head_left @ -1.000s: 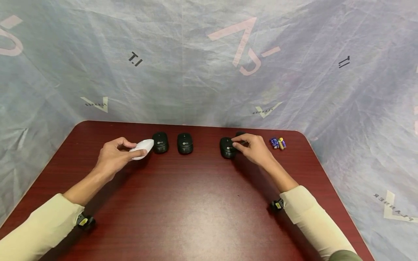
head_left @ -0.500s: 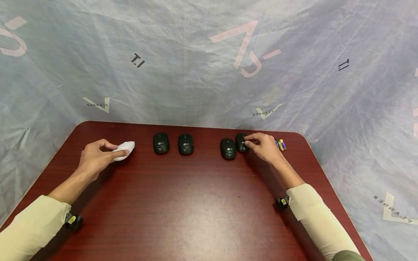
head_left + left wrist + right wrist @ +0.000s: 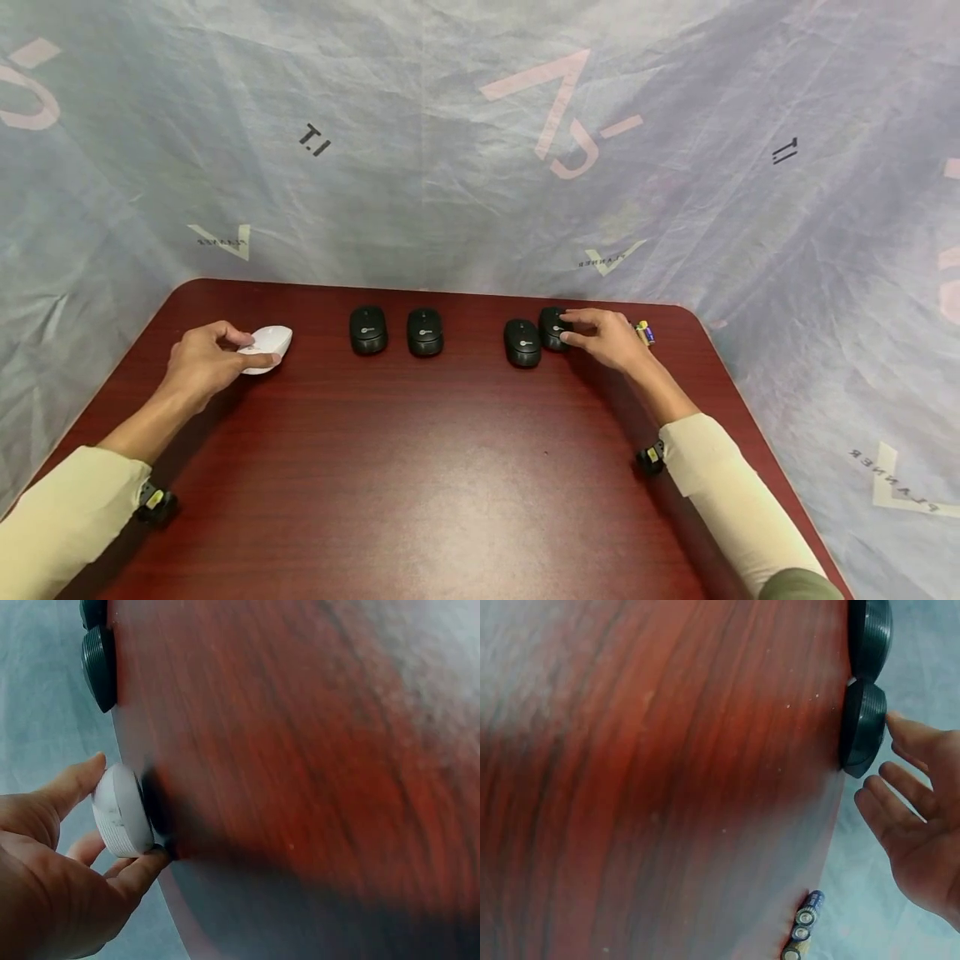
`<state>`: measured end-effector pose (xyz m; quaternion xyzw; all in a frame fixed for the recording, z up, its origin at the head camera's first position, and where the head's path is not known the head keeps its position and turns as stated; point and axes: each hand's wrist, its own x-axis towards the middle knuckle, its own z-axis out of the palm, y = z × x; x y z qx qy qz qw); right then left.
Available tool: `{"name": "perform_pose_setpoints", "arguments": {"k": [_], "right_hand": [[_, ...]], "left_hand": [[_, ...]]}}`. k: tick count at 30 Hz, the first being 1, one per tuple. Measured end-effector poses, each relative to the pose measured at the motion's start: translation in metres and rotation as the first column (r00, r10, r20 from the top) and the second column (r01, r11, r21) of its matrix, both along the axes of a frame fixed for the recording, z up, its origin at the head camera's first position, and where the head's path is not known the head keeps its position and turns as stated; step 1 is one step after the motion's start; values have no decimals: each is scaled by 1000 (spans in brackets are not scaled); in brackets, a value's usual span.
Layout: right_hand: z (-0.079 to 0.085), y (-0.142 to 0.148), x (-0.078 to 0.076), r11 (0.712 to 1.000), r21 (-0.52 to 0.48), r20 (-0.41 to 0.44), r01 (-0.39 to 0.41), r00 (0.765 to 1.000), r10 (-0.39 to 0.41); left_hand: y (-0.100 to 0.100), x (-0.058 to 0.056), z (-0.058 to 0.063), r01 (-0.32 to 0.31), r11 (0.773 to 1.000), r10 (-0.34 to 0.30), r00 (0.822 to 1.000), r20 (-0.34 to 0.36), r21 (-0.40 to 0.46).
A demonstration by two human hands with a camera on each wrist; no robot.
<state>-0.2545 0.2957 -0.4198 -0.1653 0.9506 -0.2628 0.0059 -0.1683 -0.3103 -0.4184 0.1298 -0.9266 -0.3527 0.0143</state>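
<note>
Dark-red table (image 3: 450,467), my left hand (image 3: 197,360) pinching the white mouse (image 3: 270,338), my right hand (image 3: 611,340) by the rightmost black mouse (image 3: 552,330), fingers apart.

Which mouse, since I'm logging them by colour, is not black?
The white mouse, leftmost of the five and held in the left hand. The other four mice are black and lie to its right on the table.

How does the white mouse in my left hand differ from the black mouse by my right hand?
The white mouse is pale and points diagonally; the black mouse is dark and points nearly straight ahead. The white mouse is apart from any other; the black mouse is close beside another black one. Both have rounded bodies.
</note>
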Motion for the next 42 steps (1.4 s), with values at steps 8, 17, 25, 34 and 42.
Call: {"name": "perform_pose_setpoints", "arguments": {"k": [8, 17, 25, 34, 42], "right_hand": [[-2, 0, -3, 1000, 27, 37, -6, 999, 5], [-2, 1, -4, 1000, 22, 26, 1, 1000, -2], [-2, 0, -4, 1000, 20, 31, 9, 999, -10], [-3, -1, -3, 999, 26, 43, 19, 999, -20], [-5, 1, -2, 999, 41, 41, 17, 999, -19]], "left_hand": [[-3, 2, -2, 18, 999, -19, 1000, -8, -35], [-2, 3, -1, 10, 998, -10, 1000, -7, -55], [-1, 3, -2, 22, 997, -22, 1000, 2, -81], [7, 1, 11, 42, 991, -37, 999, 38, -124], [66, 7, 30, 155, 976, -191, 946, -260, -152]]}}
